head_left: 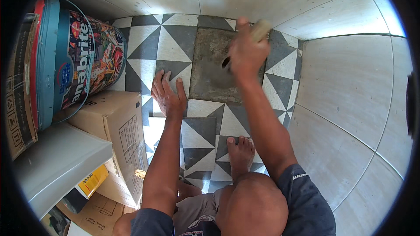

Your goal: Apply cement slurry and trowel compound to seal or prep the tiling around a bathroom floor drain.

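Bent knee (253, 207) foremost, patterned tiles (201, 133) appear laid around a still-untiled grey square (210, 72), the left hand (169, 99) spread empty beside it, the right hand (248, 57) clasping a blurred pale block (261, 30) near its far-right corner.

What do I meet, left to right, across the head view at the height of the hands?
Brown cardboard box, teal round plastic bucket, left hand with spread fingers, small dark oval spot in the rough grey floor square, right hand gripping a blurred pale yellowish block, glossy beige tiled wall.
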Available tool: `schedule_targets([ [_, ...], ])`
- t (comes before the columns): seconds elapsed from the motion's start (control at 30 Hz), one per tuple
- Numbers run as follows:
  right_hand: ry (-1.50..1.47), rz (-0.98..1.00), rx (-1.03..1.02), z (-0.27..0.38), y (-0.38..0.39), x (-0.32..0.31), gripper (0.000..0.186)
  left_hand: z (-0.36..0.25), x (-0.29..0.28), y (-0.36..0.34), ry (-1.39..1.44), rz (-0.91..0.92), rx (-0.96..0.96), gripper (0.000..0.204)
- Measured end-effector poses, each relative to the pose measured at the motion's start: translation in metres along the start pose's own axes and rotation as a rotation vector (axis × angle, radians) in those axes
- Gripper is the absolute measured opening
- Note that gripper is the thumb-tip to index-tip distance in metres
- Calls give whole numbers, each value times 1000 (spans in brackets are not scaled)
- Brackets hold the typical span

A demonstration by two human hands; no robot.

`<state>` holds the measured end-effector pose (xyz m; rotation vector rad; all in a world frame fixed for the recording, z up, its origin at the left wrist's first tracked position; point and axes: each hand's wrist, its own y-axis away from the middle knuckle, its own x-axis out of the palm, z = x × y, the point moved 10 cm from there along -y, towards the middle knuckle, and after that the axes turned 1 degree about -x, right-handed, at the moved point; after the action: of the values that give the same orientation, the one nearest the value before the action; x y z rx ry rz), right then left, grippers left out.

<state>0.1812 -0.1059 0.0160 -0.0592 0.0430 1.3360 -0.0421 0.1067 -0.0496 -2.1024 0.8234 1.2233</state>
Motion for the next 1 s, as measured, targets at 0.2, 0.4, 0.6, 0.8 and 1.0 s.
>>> schedule_targets([
  [0.2, -291, 133, 172, 27, -46, -32, 53, 0, -6, -2, 19, -28, 20, 43],
  [0.4, -451, 241, 216, 29, 10, -59, 35, -5, -11, -1, 35, -37, 42, 46],
  [0.6, -168, 406, 94, 39, 42, -83, 30, -7, -15, 5, 226, -19, -22, 48],
  [0.8, 407, 717, 254, 69, 65, -103, 39, -79, 26, 96, 891, 370, -787, 52],
  [1.0, 334, 1129, 255, 68, 125, -106, 63, -122, 68, 149, 1771, 691, -1346, 56],
])
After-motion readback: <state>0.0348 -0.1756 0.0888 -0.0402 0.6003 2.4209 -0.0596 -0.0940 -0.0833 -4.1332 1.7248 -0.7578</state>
